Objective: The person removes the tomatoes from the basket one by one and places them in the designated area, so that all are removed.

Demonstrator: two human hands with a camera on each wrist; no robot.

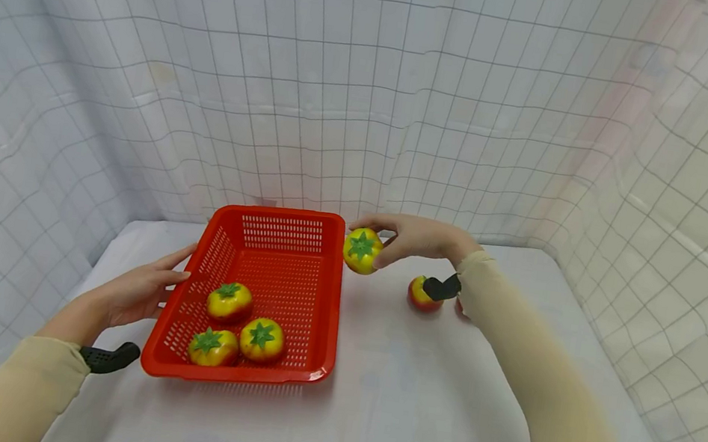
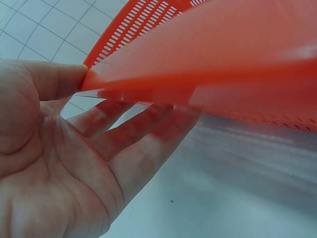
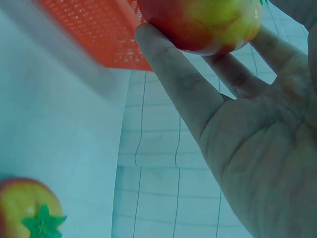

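My right hand [image 1: 416,237] holds a yellow-and-red tomato [image 1: 361,250] with a green star-shaped top, just beside the right rim of a red plastic basket [image 1: 338,324]. The right wrist view shows the same tomato [image 3: 208,25] between the fingers and thumb, above the table. My left hand [image 1: 136,292] grips the basket's left rim. In the left wrist view its thumb [image 2: 62,82] lies on the rim, while the other fingers reach below it. Inside the basket, near its front left, sit three similar tomatoes, one of them a front tomato [image 1: 262,340].
On the white table [image 1: 402,409], under my right wrist, lies another tomato [image 1: 423,296]. A reddish round thing [image 1: 460,310] beside it is mostly hidden by the sleeve. White grid-patterned cloth [image 1: 344,99] hangs behind the table and along both sides.
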